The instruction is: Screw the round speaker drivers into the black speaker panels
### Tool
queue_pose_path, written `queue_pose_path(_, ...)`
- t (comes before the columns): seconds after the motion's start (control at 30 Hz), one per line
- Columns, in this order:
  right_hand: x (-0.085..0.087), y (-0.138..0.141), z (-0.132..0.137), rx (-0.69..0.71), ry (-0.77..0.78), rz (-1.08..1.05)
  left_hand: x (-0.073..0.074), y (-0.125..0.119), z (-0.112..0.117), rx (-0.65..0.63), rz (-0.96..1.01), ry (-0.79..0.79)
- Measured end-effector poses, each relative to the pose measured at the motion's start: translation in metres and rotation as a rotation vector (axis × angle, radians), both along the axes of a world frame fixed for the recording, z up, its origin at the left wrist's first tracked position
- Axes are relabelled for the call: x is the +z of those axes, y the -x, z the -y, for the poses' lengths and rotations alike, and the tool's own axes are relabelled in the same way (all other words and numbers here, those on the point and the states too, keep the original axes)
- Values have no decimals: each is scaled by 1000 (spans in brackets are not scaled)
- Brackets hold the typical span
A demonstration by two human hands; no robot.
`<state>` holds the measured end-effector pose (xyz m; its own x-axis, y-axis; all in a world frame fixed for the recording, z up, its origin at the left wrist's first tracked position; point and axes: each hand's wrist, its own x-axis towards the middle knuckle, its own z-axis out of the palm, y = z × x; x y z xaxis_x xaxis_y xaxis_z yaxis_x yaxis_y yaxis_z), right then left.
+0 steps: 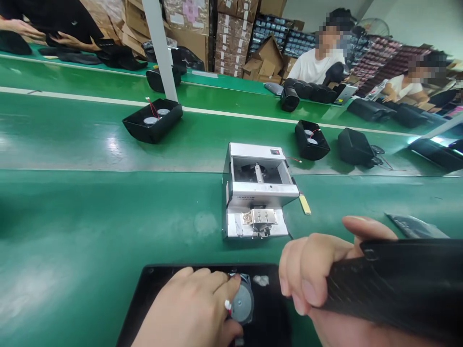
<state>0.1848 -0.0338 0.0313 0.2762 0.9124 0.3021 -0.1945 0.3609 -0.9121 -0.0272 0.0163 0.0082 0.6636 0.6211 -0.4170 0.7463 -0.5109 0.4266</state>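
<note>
Our left hand (188, 308) has its fingers together on the round metal disc (241, 303) set in the black panel (269, 308) (the right hand (311, 274) sits further off, fingers clamped on a black plastic housing (398, 294)).

This place is a factory room with an assembly line. Long green conveyor belts (108, 144) run across the frame, and black plastic cases (152, 120) lie on them one after another. Many cardboard boxes (231, 33) are stacked at the upper middle, and a worker (314, 67) and another worker (403, 86) sit at the upper right.
</note>
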Motion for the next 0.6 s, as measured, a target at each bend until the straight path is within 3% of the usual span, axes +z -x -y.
queue_pose_path(0.17, 3, 8, -7, -9, -91, 10, -4, 2, 2, 5, 85, -77)
queue_pose_path(0.6, 0, 9, -16, 49, -85, 32, -6, 6, 4, 5, 132, -94)
